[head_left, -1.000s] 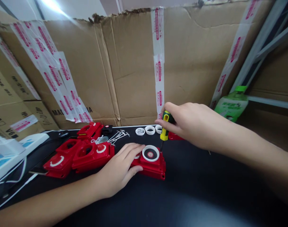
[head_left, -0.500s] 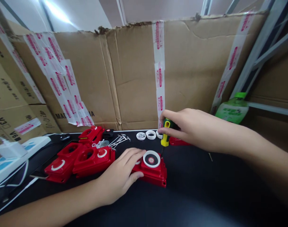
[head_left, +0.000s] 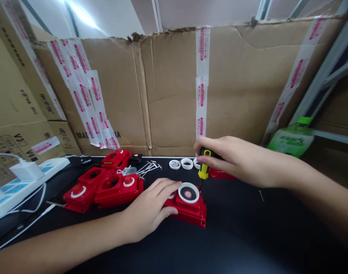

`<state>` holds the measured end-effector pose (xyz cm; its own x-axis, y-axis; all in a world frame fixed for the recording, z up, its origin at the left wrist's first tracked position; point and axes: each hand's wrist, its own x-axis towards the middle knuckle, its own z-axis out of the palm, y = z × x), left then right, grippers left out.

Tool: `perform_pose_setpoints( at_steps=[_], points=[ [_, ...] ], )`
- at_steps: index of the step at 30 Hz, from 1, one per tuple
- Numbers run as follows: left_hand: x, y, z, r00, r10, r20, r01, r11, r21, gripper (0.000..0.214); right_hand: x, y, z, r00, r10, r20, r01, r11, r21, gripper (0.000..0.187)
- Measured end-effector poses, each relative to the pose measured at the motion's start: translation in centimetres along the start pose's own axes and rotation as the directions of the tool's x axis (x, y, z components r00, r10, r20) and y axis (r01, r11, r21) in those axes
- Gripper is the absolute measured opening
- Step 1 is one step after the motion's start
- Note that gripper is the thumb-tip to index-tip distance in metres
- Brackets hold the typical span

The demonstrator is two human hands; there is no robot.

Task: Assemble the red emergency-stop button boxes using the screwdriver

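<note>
A: Right hand (head_left: 233, 161)?
B: Grip closed on yellow-green screwdriver (head_left: 204, 164), upright, tip at red housing (head_left: 188, 205) far corner.
A: Left hand (head_left: 149, 209)?
B: Flat, fingers spread, pressing housing's left side on black desk (head_left: 233, 236). White rings (head_left: 186, 163) behind; more red housings (head_left: 105, 184) left.

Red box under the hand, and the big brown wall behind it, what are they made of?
The red box looks like moulded plastic: smooth, slightly glossy, with crisp edges and even colour. The brown wall looks like cardboard: matt, creased, with a torn top edge and taped seams.
</note>
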<state>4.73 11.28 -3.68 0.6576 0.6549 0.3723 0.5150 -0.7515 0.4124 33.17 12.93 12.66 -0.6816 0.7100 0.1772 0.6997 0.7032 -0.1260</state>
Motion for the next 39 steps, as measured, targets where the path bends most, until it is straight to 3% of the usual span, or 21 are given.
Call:
perform_pose_setpoints(
  at_steps=[3, 7, 12, 21, 28, 32, 39],
  points=[
    [0.1, 0.1, -0.2, 1.000, 0.000, 0.008, 0.000, 1.000, -0.006, 0.054, 0.1, -0.1, 0.3, 1.000, 0.021, -0.009, -0.021, 1.000, -0.010, 0.025],
    [0.0, 0.2, -0.4, 1.000, 0.015, 0.017, -0.015, 1.000, -0.002, 0.055, 0.4, 0.0, 1.1, 0.977, 0.118, -0.179, -0.138, 0.985, -0.105, 0.036],
    [-0.1, 0.4, -0.5, 1.000, 0.025, 0.017, -0.025, 1.000, 0.004, 0.057, 0.6, 0.5, 1.5, 0.945, 0.080, -0.318, -0.036, 0.989, 0.142, 0.038],
    [0.1, 0.9, -0.6, 1.000, -0.014, -0.027, 0.014, 1.000, 0.026, 0.061, 1.2, 2.0, 1.2, 0.969, 0.118, -0.217, -0.025, 0.921, 0.390, 0.040],
    [-0.1, 0.7, -0.8, 1.000, -0.016, -0.006, 0.016, 1.000, -0.016, 0.059, 1.0, 1.2, 1.0, 0.941, 0.278, -0.192, -0.144, 0.845, 0.515, 0.045],
    [-0.2, 0.6, -0.7, 1.000, -0.005, -0.020, 0.004, 0.999, -0.035, 0.061, 1.1, 1.6, 0.7, 0.955, 0.233, -0.185, -0.108, 0.851, 0.514, 0.046],
    [-0.1, 0.5, -0.6, 0.999, 0.012, -0.037, -0.013, 0.999, -0.046, 0.062, 1.4, 4.6, 0.3, 0.995, 0.048, -0.082, 0.017, 0.758, 0.652, 0.035]
  ],
)
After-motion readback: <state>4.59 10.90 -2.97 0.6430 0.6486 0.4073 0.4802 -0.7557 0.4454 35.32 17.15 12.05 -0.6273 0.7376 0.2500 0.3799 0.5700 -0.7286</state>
